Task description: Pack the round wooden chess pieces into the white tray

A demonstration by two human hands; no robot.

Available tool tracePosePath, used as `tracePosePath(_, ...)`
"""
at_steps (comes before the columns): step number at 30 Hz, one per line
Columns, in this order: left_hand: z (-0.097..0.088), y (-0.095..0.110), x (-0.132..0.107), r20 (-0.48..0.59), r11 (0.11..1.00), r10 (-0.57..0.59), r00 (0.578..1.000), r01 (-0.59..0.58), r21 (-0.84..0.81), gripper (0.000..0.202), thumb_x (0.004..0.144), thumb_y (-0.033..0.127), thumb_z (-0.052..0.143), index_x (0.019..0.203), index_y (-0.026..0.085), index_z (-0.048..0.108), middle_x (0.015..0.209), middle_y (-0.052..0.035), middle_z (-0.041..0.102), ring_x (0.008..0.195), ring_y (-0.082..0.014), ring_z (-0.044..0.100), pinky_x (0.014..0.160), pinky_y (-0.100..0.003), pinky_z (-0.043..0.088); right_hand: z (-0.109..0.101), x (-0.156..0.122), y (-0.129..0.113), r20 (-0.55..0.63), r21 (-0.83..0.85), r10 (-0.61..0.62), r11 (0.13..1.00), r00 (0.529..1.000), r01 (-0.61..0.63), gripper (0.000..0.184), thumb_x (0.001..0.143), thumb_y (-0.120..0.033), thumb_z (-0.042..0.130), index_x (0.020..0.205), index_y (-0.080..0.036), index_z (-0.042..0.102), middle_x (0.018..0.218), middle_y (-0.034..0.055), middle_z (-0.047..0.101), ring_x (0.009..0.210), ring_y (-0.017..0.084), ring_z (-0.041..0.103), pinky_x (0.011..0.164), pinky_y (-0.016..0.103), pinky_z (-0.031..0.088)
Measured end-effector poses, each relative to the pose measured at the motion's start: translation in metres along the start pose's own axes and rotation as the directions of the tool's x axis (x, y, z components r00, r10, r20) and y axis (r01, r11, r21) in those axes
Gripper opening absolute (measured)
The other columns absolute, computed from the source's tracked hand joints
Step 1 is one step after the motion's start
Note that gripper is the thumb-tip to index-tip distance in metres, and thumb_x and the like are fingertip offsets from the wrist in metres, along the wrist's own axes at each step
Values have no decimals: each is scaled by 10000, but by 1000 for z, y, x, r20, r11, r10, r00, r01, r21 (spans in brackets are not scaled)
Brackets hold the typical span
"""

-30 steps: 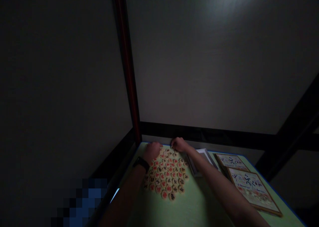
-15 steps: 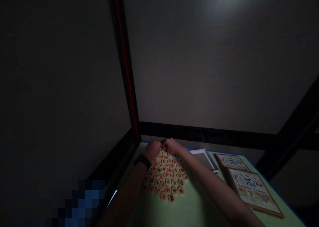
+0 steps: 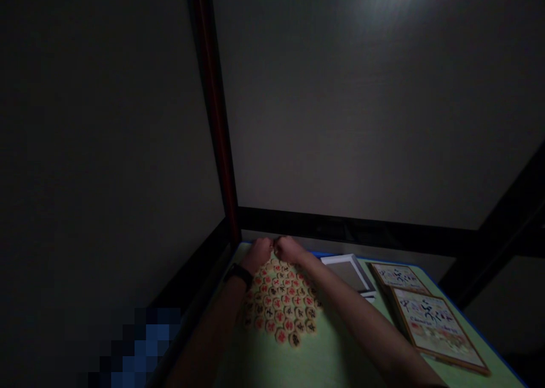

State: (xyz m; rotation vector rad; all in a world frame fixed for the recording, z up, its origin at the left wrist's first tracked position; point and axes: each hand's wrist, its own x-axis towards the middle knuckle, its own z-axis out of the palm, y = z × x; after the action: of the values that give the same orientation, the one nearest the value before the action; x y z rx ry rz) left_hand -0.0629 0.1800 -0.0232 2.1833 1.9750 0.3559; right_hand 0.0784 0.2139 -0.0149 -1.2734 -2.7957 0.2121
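Observation:
Many round xiangqi pieces, marked in red or black characters, lie flat and close together on the green table top. At the far end of this group my left hand, with a dark band on its wrist, is closed. My right hand is beside it, also closed, and the two hands nearly meet at the fingers. Both sets of fingertips are turned away from me, so whatever they hold, if anything, is hidden. The nearest pieces lie just this side of the hands.
A white-rimmed open tray or box lid lies right of my right forearm. Farther right are two flat printed boxes, the smaller one behind. The table's blue edge runs near the wall. The room is dim.
Both hands have shifted slightly left, the left one more, and a narrow gap shows between them. The pieces appear to lie as before.

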Motion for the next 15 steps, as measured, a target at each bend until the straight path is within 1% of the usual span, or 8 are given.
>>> tracePosePath(3, -1, -3, 3, 13, 1000, -4, 1000, 4, -31, 262, 887, 104, 514, 1014, 164, 735, 1033, -79, 756, 960, -176, 682, 852, -236, 469, 3, -5, 0, -65, 1, 3, 1000, 998, -3, 290, 865, -118, 510, 1012, -189, 750, 1139, 93, 719, 1055, 201, 659, 804, 227, 449)
tracePosePath(6, -3, -4, 2, 23, 999, -10, 1000, 11, -50, 245, 869, 114, 549, 983, 182, 755, 1004, -59, 771, 921, -161, 696, 831, -215, 478, 6, -15, 0, -109, -9, 7, 1000, 994, -8, 288, 874, -131, 497, 990, -202, 751, 1135, 94, 715, 1053, 212, 656, 818, 245, 451)
tracePosePath(11, -5, -5, -3, 3, 999, -25, 1000, 25, -44, 278, 892, 150, 535, 1062, 204, 748, 1107, -60, 757, 1040, -164, 682, 900, -218, 473, 12, -25, 0, -112, -34, -24, 999, 993, 20, 284, 862, -123, 506, 984, -214, 747, 1106, 85, 730, 1040, 211, 666, 840, 241, 451)
tracePosePath(15, -6, -3, -7, 23, 999, -50, 998, 50, -9, 258, 890, 192, 553, 1051, 199, 755, 1119, -91, 751, 1065, -198, 678, 917, -253, 478, 11, -27, 0, -92, -57, -34, 998, 995, 29, 322, 837, -79, 495, 1011, -207, 734, 1152, 92, 723, 1065, 213, 665, 868, 245, 451)
